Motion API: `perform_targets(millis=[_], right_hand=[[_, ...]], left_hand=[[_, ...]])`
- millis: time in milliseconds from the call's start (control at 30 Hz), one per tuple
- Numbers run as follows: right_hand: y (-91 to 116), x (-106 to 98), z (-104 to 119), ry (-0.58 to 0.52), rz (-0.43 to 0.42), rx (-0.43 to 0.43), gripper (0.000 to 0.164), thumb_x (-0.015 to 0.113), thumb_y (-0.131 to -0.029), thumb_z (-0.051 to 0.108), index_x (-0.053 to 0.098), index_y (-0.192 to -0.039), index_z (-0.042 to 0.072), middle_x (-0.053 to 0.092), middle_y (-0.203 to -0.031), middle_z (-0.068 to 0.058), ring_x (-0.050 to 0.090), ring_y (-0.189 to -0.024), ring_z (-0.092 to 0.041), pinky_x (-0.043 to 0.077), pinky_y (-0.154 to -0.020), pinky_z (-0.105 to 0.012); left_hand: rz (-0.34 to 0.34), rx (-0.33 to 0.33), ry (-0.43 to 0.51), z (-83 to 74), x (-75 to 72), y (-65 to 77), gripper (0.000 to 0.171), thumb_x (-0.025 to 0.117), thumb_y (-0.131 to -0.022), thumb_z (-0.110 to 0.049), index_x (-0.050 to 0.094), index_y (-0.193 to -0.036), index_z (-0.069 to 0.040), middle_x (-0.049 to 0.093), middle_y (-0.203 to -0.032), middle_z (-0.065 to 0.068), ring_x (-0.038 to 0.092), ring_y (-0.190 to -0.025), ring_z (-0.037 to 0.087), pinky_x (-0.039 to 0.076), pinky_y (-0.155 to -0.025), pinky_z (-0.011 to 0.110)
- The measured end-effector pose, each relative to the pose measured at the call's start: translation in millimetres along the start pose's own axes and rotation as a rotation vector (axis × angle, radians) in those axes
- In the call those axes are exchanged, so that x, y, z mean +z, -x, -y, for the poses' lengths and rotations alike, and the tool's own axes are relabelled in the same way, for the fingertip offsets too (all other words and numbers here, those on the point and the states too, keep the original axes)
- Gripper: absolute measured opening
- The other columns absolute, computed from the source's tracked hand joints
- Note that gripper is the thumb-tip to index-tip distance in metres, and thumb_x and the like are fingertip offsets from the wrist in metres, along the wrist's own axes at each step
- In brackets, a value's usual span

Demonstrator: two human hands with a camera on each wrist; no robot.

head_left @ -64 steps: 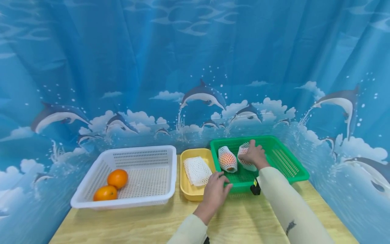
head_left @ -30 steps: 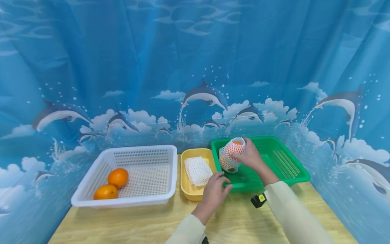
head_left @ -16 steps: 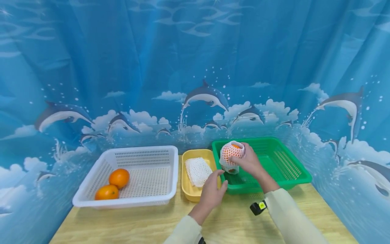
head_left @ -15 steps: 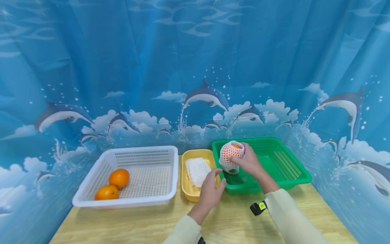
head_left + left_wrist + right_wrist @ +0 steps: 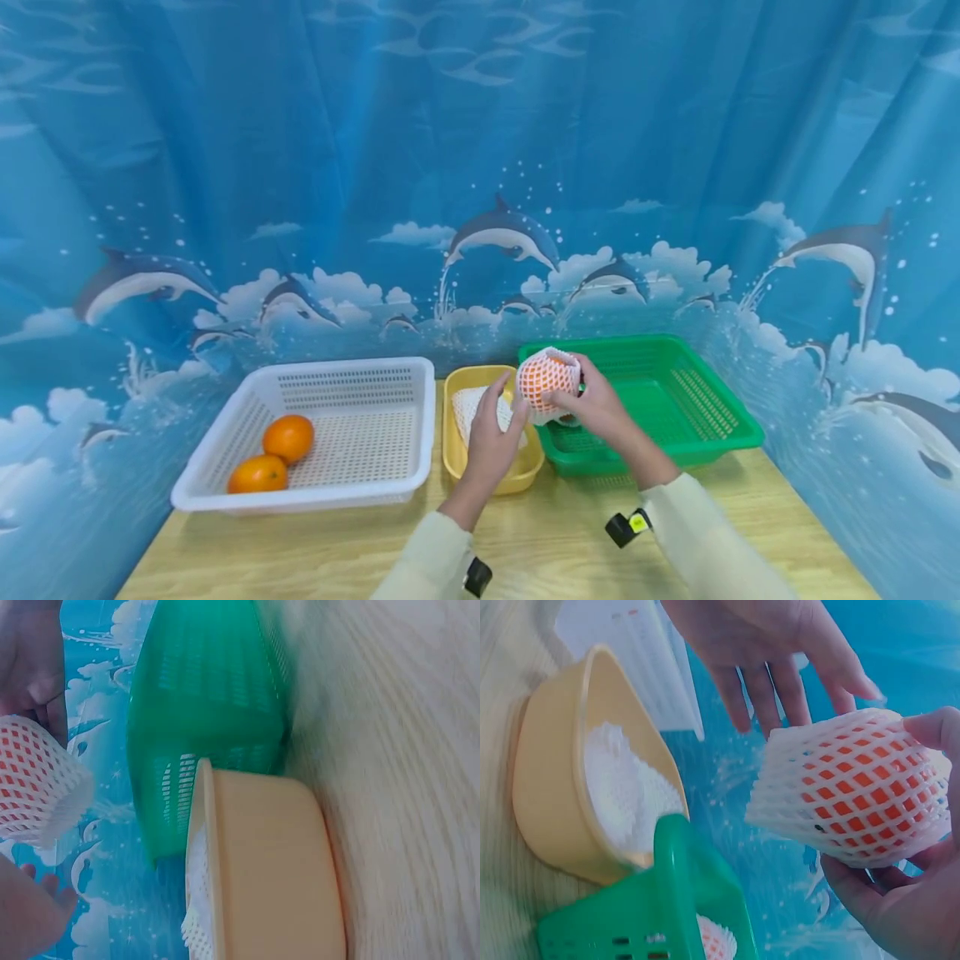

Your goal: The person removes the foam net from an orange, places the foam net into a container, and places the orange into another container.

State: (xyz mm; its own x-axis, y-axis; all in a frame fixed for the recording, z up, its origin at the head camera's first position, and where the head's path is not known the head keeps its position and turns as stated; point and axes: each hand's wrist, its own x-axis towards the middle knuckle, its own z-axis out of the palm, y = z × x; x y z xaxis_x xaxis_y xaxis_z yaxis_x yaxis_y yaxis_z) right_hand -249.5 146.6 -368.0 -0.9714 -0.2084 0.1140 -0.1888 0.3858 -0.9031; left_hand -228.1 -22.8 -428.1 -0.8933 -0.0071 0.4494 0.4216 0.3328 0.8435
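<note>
My right hand [image 5: 600, 408] grips an orange in a white foam net [image 5: 547, 385], above the left end of the green basket [image 5: 738, 433]. In the right wrist view the net's loose end points toward my left hand [image 5: 780, 645], whose fingers are extended close to it and hold nothing. In the head view that left hand [image 5: 489, 437] is over the yellow tray [image 5: 528, 479]. Flat white foam nets [image 5: 626, 784] lie inside the tray, partly hidden by the left hand. Another netted orange [image 5: 714, 941] sits in the green basket, mostly hidden behind the held one in the head view.
A white basket [image 5: 390, 487] at the left holds two bare oranges [image 5: 288, 439]. All three containers stand side by side on the wooden table [image 5: 322, 550], against a blue dolphin-print curtain [image 5: 360, 167]. Both wrists carry small black cameras [image 5: 622, 528].
My right hand has lifted the netted orange from the green basket and carried it left. The left hand has moved left and up from the basket's near corner to face it, fingers extended.
</note>
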Motion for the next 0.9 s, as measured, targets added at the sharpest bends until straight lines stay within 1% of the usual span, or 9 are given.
perform_targets(millis=[100,233,300,400,533,633,767,833,900], right_hand=[[4,6,5,-0.047,0.017,0.002,0.069,0.066,-0.082,0.030,0.028,-0.138,0.014,0.047,-0.123,-0.015,0.052,-0.105,-0.029,0.053,-0.072,-0.037],[8,11,9,-0.113,0.025,0.010,0.068,0.065,-0.083,0.031,0.029,-0.137,0.012,0.048,-0.123,-0.014,0.051,-0.107,-0.027,0.052,-0.078,-0.035],[10,15,10,-0.146,0.028,0.011,0.068,0.065,-0.083,0.033,0.030,-0.136,0.011,0.049,-0.123,-0.013,0.051,-0.107,-0.026,0.051,-0.080,-0.034],[13,21,10,-0.203,0.053,0.007,0.066,0.065,-0.084,0.033,0.029,-0.136,0.011,0.048,-0.124,-0.013,0.051,-0.108,-0.025,0.049,-0.083,-0.035],[15,29,8,-0.245,0.091,0.021,0.063,0.064,-0.085,0.032,0.031,-0.134,0.010,0.050,-0.121,-0.013,0.053,-0.105,-0.023,0.048,-0.086,-0.035],[17,34,5,-0.255,0.114,0.052,0.063,0.064,-0.084,0.031,0.031,-0.134,0.011,0.049,-0.121,-0.012,0.052,-0.105,-0.021,0.047,-0.087,-0.035],[19,37,1,-0.244,0.162,0.067,0.073,0.066,-0.082,0.030,0.023,-0.139,0.015,0.043,-0.126,-0.013,0.052,-0.106,-0.023,0.045,-0.089,-0.037],[20,37,0,-0.235,0.206,0.057,0.077,0.067,-0.081,0.029,0.020,-0.141,0.018,0.042,-0.128,-0.013,0.051,-0.108,-0.024,0.045,-0.090,-0.039],[21,37,0,-0.187,0.248,0.047,0.079,0.068,-0.080,0.032,0.019,-0.141,0.021,0.043,-0.129,-0.013,0.051,-0.109,-0.025,0.045,-0.089,-0.040]], left_hand=[[0.074,0.021,0.043,2.3,-6.7,-2.0,0.059,0.052,-0.089,-0.045,0.030,-0.140,-0.026,0.038,-0.139,-0.003,0.037,-0.126,0.019,0.034,-0.101,0.045],[0.166,0.014,0.113,4.2,-15.0,-2.4,0.070,0.060,-0.084,-0.044,0.023,-0.142,-0.029,0.035,-0.141,-0.006,0.037,-0.126,0.016,0.036,-0.101,0.041],[0.187,-0.004,0.147,4.1,-18.5,-1.8,0.074,0.063,-0.082,-0.042,0.022,-0.142,-0.030,0.034,-0.141,-0.005,0.039,-0.124,0.016,0.039,-0.098,0.040],[0.192,-0.038,0.183,3.9,-23.3,-0.5,0.078,0.068,-0.078,-0.041,0.023,-0.141,-0.032,0.037,-0.138,-0.005,0.045,-0.118,0.017,0.045,-0.091,0.037],[0.189,-0.072,0.174,2.1,-32.5,1.0,0.079,0.073,-0.074,-0.041,0.027,-0.138,-0.036,0.040,-0.135,-0.005,0.048,-0.113,0.016,0.047,-0.087,0.034],[0.217,-0.102,0.146,1.0,-42.4,1.7,0.078,0.075,-0.071,-0.042,0.030,-0.135,-0.038,0.042,-0.133,-0.006,0.049,-0.112,0.016,0.047,-0.087,0.035],[0.303,-0.121,0.105,1.7,-56.5,2.5,0.078,0.076,-0.069,-0.042,0.033,-0.133,-0.037,0.044,-0.131,-0.004,0.049,-0.112,0.018,0.046,-0.088,0.037],[0.350,-0.108,0.077,2.5,-63.2,3.4,0.078,0.076,-0.070,-0.041,0.033,-0.134,-0.035,0.044,-0.131,-0.003,0.049,-0.113,0.019,0.046,-0.089,0.037],[0.394,-0.086,0.050,3.0,-69.1,4.9,0.077,0.077,-0.070,-0.039,0.034,-0.134,-0.034,0.044,-0.130,-0.004,0.049,-0.112,0.018,0.045,-0.089,0.036]])
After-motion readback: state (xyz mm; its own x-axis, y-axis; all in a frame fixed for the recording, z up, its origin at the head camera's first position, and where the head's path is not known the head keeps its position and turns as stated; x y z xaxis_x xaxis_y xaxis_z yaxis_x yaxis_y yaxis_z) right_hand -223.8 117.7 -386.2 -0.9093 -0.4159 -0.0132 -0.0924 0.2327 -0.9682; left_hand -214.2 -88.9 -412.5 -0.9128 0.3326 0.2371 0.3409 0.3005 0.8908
